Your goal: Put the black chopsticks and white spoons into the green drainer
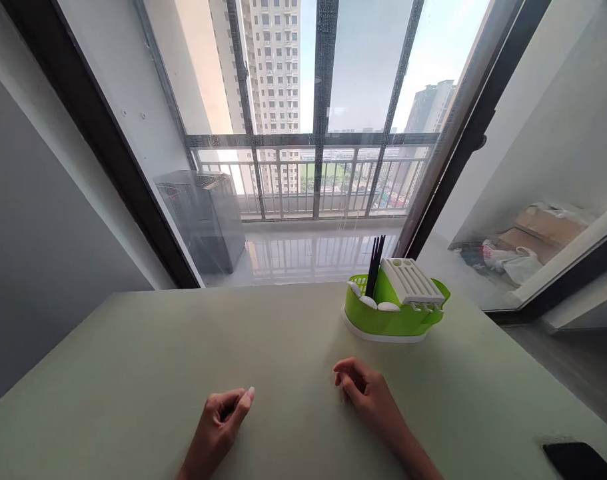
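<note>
My left hand (221, 420) rests on the pale table (148, 360) at the lower middle, fingers curled in and thumb laid over them. My right hand (360, 390) lies to the right of it, its fingers loosely closed. Nothing shows in either hand. Beyond my right hand, apart from it, stands a green and white cutlery holder (383, 325). Black chopsticks (374, 265) stand upright in its basket part. White rounded, spoon-like pieces (368, 302) sit along its front rim. Its slotted white knife block (413, 280) rises at the right, with small hooks below.
A dark flat object (580, 460) lies at the table's lower right. Past the far edge are a glass sliding door and a balcony with a railing (333, 177). A grey covered box-shaped thing (203, 220) stands there at left; cardboard (548, 230) and bags lie at right.
</note>
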`<state>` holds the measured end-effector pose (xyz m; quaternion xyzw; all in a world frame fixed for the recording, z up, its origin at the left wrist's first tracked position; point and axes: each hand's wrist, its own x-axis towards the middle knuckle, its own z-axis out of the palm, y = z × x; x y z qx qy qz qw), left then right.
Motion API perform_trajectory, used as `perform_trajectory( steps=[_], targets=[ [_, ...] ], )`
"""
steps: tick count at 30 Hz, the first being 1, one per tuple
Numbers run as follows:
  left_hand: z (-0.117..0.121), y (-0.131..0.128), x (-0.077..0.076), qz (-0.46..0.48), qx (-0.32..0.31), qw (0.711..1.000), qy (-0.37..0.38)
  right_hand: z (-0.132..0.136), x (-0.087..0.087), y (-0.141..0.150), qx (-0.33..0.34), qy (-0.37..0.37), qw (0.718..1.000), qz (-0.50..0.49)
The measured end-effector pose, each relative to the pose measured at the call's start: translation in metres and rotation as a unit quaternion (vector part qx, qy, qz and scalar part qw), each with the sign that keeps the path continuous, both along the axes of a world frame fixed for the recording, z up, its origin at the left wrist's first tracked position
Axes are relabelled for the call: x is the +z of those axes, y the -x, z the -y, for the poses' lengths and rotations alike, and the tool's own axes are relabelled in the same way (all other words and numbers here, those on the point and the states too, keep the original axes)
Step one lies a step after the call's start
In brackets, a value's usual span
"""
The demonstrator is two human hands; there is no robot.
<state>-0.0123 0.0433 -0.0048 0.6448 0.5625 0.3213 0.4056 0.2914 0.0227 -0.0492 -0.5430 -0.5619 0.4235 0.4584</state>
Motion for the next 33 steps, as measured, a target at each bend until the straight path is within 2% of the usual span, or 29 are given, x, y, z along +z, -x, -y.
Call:
perform_trajectory(
  steps=[8, 20, 27, 33],
  targets=[
    [0.004, -0.009, 0.015, -0.009, 0.012, 1.000, 0.002, -0.001, 0.004, 0.000, -0.004, -0.003, 1.000, 0.003],
    [0.001, -0.008, 0.006, -0.030, -0.005, 1.000, -0.007, -0.002, 0.005, 0.001, -0.010, -0.005, 1.000, 0.000],
    [0.001, -0.013, 0.010, -0.035, 0.001, 0.999, -0.004, -0.002, 0.007, 0.000, -0.012, -0.014, 1.000, 0.012],
    [0.001, -0.015, 0.007, -0.038, 0.008, 0.999, -0.008, -0.001, 0.006, 0.000, -0.018, -0.006, 1.000, 0.005]
  ],
)
